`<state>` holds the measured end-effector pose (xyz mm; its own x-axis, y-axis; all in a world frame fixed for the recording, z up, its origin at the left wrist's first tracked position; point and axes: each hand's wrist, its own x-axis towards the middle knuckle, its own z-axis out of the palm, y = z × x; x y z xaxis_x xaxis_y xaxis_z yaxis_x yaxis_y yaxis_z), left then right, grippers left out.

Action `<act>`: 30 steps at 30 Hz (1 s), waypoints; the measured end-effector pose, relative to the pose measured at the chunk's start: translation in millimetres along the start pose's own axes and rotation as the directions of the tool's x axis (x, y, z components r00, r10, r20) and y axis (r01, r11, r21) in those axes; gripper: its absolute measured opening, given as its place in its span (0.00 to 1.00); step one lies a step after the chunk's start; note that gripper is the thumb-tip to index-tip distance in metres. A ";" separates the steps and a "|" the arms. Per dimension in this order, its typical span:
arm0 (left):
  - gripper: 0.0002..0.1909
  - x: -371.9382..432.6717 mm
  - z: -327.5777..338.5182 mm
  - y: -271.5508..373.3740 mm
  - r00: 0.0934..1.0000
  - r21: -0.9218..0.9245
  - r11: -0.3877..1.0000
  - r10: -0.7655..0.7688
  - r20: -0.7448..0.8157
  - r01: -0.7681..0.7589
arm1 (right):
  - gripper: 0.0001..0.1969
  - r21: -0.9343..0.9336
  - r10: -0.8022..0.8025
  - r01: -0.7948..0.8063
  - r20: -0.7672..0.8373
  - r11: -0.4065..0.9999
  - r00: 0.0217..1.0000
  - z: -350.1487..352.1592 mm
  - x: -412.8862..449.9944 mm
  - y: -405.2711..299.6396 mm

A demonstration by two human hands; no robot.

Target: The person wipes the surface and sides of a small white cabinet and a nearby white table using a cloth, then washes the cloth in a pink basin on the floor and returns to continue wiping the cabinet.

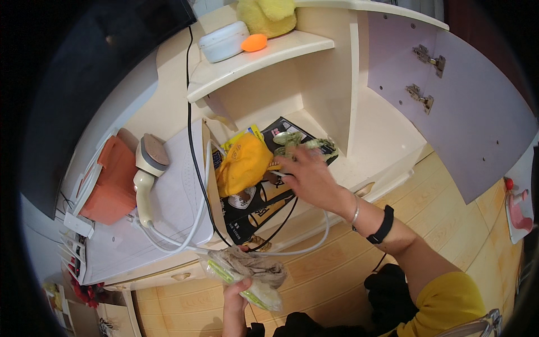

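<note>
My left hand (236, 297) grips a clear plastic packet with green edging (252, 290) and a greyish-brown cloth (259, 265) bunched against it. Over the low cabinet shelf, my right hand (309, 177) is slightly blurred, its fingers apart. Beneath and left of it lies a yellow fabric cap (246, 166) on a dark printed box (240, 206). Crumpled green-patterned plastic (290, 138) lies just beyond my fingertips. A white cable and a black cord (286, 217) pass under my right hand; whether the fingers touch them is hidden.
A handheld garment steamer (145, 185) and an orange bin (111, 185) stand on the left cabinet top. The upper shelf (261, 63) holds a pale round container (225, 42), an orange object and a yellow plush. A curved cabinet door (476, 113) stands open at right.
</note>
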<state>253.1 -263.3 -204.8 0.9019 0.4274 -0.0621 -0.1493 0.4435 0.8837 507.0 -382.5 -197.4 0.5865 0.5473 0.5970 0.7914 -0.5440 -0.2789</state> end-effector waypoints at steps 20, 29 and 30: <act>0.40 -65.0 -28.2 -88.1 0.991 0.404 0.905 0.113 0.076 -0.134 | 0.16 0.846 -0.444 0.236 0.001 0.478 0.896 -60.7 -115.6 -12.2; 0.30 10.6 76.1 -42.0 0.996 0.079 0.993 -0.087 0.011 0.086 | 0.31 0.746 -0.332 -0.645 0.573 -0.167 0.749 -65.7 -112.9 -14.0; 0.30 17.8 82.6 -42.1 0.996 0.081 0.993 -0.085 -0.007 0.086 | 0.34 0.726 -0.292 -0.655 0.593 -0.209 0.751 -66.2 -117.0 -14.5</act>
<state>308.9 -339.4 -204.8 0.9084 0.3938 -0.1407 -0.0380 0.4128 0.9100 415.5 -480.8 -213.5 0.3115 0.9466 0.0836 -0.4249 0.2174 -0.8787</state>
